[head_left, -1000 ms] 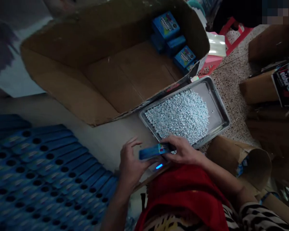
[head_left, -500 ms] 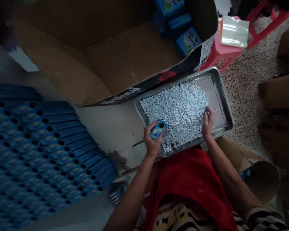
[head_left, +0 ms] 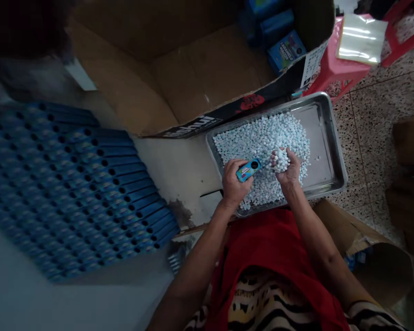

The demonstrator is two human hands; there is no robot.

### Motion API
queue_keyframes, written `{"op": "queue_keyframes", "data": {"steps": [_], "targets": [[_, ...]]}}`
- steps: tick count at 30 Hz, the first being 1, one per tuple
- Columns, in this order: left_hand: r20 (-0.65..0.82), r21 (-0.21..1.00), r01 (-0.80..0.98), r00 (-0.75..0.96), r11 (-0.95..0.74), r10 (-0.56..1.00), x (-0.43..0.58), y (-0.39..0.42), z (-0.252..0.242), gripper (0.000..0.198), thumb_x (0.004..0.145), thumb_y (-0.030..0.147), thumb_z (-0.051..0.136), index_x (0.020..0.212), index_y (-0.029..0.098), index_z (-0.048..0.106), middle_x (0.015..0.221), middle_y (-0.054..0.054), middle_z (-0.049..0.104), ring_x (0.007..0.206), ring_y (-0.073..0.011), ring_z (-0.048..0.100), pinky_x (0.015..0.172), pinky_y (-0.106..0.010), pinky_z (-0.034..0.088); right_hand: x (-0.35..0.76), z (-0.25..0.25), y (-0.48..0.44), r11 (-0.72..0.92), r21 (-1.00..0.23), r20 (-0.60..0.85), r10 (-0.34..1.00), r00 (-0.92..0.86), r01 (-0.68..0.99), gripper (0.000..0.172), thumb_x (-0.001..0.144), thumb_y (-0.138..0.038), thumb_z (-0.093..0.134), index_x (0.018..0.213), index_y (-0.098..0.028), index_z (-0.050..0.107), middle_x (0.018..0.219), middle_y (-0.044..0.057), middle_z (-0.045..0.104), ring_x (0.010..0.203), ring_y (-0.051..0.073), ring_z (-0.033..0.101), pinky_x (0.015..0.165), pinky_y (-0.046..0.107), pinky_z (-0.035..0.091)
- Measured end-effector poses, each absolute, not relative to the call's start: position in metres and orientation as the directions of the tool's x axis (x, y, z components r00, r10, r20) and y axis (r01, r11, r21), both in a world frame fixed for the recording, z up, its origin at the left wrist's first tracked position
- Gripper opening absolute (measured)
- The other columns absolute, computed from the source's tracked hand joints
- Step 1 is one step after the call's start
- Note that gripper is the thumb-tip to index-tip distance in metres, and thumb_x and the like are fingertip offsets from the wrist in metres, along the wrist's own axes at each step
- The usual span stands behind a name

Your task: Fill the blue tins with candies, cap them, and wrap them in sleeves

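Observation:
My left hand (head_left: 235,185) grips a small blue candy box (head_left: 248,169) with a round dark hole at one end, held over the left part of a metal tray (head_left: 337,154). Loose white and pale-blue candies (head_left: 241,140) are heaped across most of that tray. Cupped palm-up, my right hand (head_left: 290,172) carries a pile of these candies just to the right of the box. The box and the handful are close together but apart. Whether anything is inside the box cannot be seen through its dark hole.
Rows of similar blue boxes (head_left: 124,197) stand packed at the left. Behind the tray is a large open carton (head_left: 196,78) with several blue packs (head_left: 286,50) inside. A pink stool (head_left: 348,69) bearing clear plastic sheets (head_left: 362,39) stands back right; another carton (head_left: 341,230) sits front right.
My right hand has come up out of the candies with a handful and moved left toward the box. The box in my left hand is turned more level, and the camera view has shifted.

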State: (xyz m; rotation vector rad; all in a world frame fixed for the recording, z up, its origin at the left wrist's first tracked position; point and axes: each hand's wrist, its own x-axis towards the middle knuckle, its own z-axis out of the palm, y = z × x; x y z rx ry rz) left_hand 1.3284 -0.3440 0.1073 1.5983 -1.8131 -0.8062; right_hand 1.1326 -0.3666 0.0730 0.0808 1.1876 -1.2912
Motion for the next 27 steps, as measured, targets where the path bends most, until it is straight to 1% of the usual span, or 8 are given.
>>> {"op": "queue_keyframes", "data": {"steps": [2, 4, 8, 12, 16, 22, 25, 27], "targets": [[0.003, 0.742, -0.663, -0.138, 0.094, -0.99, 1.334, -0.348, 0.118, 0.038, 0.076, 0.01, 0.07, 0.112, 0.024, 0.068, 0.112, -0.008, 0.074, 0.112, -0.0292, 0.07, 0.104, -0.044, 0.056, 1.143, 0.1, -0.368, 0.358, -0.456, -0.677, -0.734, -0.057, 0.815, 0.039, 0.071, -0.058, 0.082, 0.086, -0.025, 0.066, 0.083, 0.003, 0.074, 0.084, 0.023, 0.074, 0.065, 0.033, 0.062], [-0.041, 0.738, -0.671, -0.15, 0.072, -0.988, 1.335, -0.35, 0.125, 0.039, 0.075, 0.009, 0.071, 0.111, 0.024, 0.068, 0.112, -0.008, 0.074, 0.112, -0.0293, 0.07, 0.103, -0.044, 0.056, 1.155, 0.127, -0.369, 0.342, -0.494, -0.615, -0.787, -0.043, 0.8, 0.039, 0.073, -0.059, 0.08, 0.083, -0.026, 0.061, 0.087, 0.005, 0.074, 0.092, 0.025, 0.075, 0.069, 0.036, 0.063], [-0.086, 0.765, -0.643, -0.155, 0.035, -0.984, 1.332, -0.349, 0.132, 0.041, 0.074, 0.008, 0.073, 0.112, 0.024, 0.068, 0.111, -0.006, 0.074, 0.111, -0.0284, 0.07, 0.101, -0.041, 0.057, 1.171, 0.161, -0.369, 0.293, -0.636, -0.468, -0.882, -0.054, 0.713, 0.035, 0.078, -0.059, 0.072, 0.084, -0.027, 0.059, 0.095, 0.006, 0.074, 0.105, 0.028, 0.074, 0.089, 0.043, 0.064], [-0.075, 0.806, -0.592, -0.144, 0.025, -0.987, 1.33, -0.345, 0.13, 0.04, 0.076, 0.009, 0.073, 0.113, 0.023, 0.068, 0.11, -0.006, 0.074, 0.111, -0.0276, 0.07, 0.099, -0.039, 0.056, 1.173, 0.169, -0.368, 0.23, -0.714, -0.37, -0.926, -0.079, 0.661, 0.033, 0.082, -0.058, 0.072, 0.088, -0.027, 0.061, 0.103, 0.005, 0.075, 0.102, 0.025, 0.074, 0.097, 0.045, 0.061], [-0.047, 0.833, -0.551, -0.142, 0.04, -0.989, 1.331, -0.342, 0.126, 0.036, 0.078, 0.012, 0.074, 0.112, 0.022, 0.069, 0.109, -0.006, 0.074, 0.109, -0.0267, 0.07, 0.097, -0.038, 0.056, 1.173, 0.175, -0.368, 0.223, -0.767, -0.346, -0.933, -0.096, 0.602, 0.039, 0.082, -0.065, 0.07, 0.088, -0.027, 0.06, 0.113, 0.007, 0.075, 0.105, 0.027, 0.074, 0.1, 0.049, 0.06], [-0.104, 0.815, -0.579, -0.116, -0.018, -0.988, 1.329, -0.342, 0.125, 0.035, 0.079, 0.015, 0.08, 0.112, 0.023, 0.069, 0.111, -0.006, 0.075, 0.11, -0.0269, 0.071, 0.097, -0.038, 0.056, 1.176, 0.184, -0.371, 0.245, -0.798, -0.371, -0.92, -0.128, 0.551, 0.052, 0.089, -0.078, 0.051, 0.082, -0.027, 0.062, 0.097, 0.01, 0.074, 0.109, 0.031, 0.073, 0.103, 0.055, 0.06], [-0.096, 0.812, -0.583, -0.114, -0.011, -0.989, 1.327, -0.344, 0.126, 0.036, 0.08, 0.015, 0.08, 0.113, 0.023, 0.069, 0.111, -0.006, 0.075, 0.11, -0.0271, 0.072, 0.097, -0.038, 0.056, 1.175, 0.18, -0.37, 0.182, -0.858, -0.274, -0.953, -0.129, 0.479, 0.053, 0.093, -0.077, 0.047, 0.08, -0.028, 0.062, 0.094, 0.01, 0.071, 0.103, 0.03, 0.071, 0.104, 0.053, 0.058], [-0.09, 0.807, -0.59, -0.126, 0.002, -0.988, 1.326, -0.346, 0.128, 0.036, 0.08, 0.013, 0.079, 0.113, 0.023, 0.07, 0.111, -0.006, 0.075, 0.11, -0.0274, 0.072, 0.098, -0.039, 0.056, 1.174, 0.176, -0.369, 0.144, -0.913, -0.207, -0.97, -0.128, 0.382, 0.054, 0.095, -0.077, 0.044, 0.081, -0.028, 0.062, 0.098, 0.01, 0.07, 0.104, 0.03, 0.069, 0.106, 0.052, 0.056]]}}
